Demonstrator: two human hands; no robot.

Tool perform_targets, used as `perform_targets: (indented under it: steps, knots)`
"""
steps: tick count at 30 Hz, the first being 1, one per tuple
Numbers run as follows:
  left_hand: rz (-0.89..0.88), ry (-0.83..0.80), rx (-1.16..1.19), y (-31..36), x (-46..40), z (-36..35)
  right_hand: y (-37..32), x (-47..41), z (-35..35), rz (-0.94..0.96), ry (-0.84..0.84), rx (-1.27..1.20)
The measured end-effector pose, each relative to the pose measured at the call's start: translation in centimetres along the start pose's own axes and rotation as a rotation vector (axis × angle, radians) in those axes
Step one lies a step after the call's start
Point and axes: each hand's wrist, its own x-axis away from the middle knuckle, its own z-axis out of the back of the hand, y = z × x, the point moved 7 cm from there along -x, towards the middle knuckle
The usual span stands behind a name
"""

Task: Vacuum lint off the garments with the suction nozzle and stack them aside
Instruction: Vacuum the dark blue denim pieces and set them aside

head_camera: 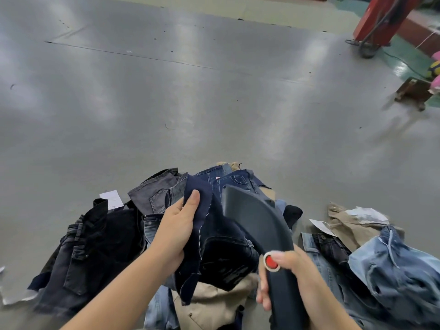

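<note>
Head view: black jeans far left on grey tabletop; left hand pinching navy cloth over pile, fingers clenched; right hand gripping suction nozzle, thumb at red button; light denim right.

Navy cloth, dk grey nozzle w/ red button, grey table.

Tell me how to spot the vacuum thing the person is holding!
Start at the big grey table and drop down to the heap of jeans at its near edge. Over the middle of that heap, the right hand grips the suction nozzle, a curved, dark grey plastic tube. It is the only hard, smooth thing among the cloth, and it has a round red button.
</note>
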Motion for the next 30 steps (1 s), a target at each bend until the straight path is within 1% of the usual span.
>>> perform_targets:
  steps: [1, 3, 4, 6, 9, 11, 17, 22, 24, 26, 29, 30]
  knots:
    - [-0.008, 0.013, -0.006, 0.1, -0.1, 0.1, 0.9, 0.2, -0.4, -0.050, -0.027, -0.028]
    - [-0.026, 0.018, -0.006, 0.3, -0.2, 0.1, 2.5, 0.8, -1.3, -0.087, -0.111, -0.068]
    - [-0.038, 0.008, -0.006, 0.3, -0.1, 0.0, 2.9, 1.0, -1.7, -0.079, -0.164, -0.028]
    - [-0.049, -0.022, -0.012, 0.4, 0.0, -0.4, 2.9, 1.2, -2.3, -0.044, -0.194, -0.004]
    - [-0.043, -0.054, 0.004, 0.4, 0.4, -0.9, 2.3, 0.4, -1.6, -0.067, -0.121, -0.085]
    - [-0.026, -0.053, -0.005, 0.2, 0.5, -1.1, 1.7, 0.2, -2.0, -0.082, -0.135, -0.125]
    - [0.018, -0.082, 0.042, -0.2, 0.4, -1.5, 0.9, 0.0, -0.9, -0.016, -0.037, -0.050]
    - [0.060, -0.096, 0.096, -0.4, 0.3, -1.2, 0.0, 0.0, 1.3, 0.053, 0.144, -0.103]
    - [0.073, -0.088, 0.119, -0.4, 0.2, -0.9, -1.0, 0.3, 2.0, 0.070, 0.164, -0.086]
    - [0.074, -0.075, 0.127, -0.4, 0.1, -0.9, -1.1, 0.5, 1.9, 0.041, 0.123, -0.043]
    - [0.061, -0.027, 0.151, -0.3, -0.1, -0.9, 0.5, 1.3, -0.1, -0.037, -0.012, -0.046]
    - [0.057, -0.006, 0.146, -0.3, -0.2, -0.7, 1.1, 1.6, -0.8, -0.044, -0.068, -0.014]
